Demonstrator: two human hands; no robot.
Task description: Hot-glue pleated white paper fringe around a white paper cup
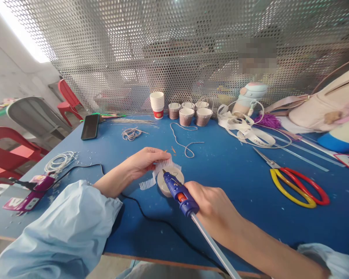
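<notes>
Blurred figure [257, 58] behind mesh, bag [328, 100] cut off right, glue-gun [178, 192] trigger hidden.

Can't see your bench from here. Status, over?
Left hand pinching lace onto cup. Right hand holds glue gun, nozzle at cup. Cord trails beside cup.

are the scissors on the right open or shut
Shut. The scissors lie flat on the blue table, their blades together in one thin point and the red and yellow handle loops side by side.
</notes>
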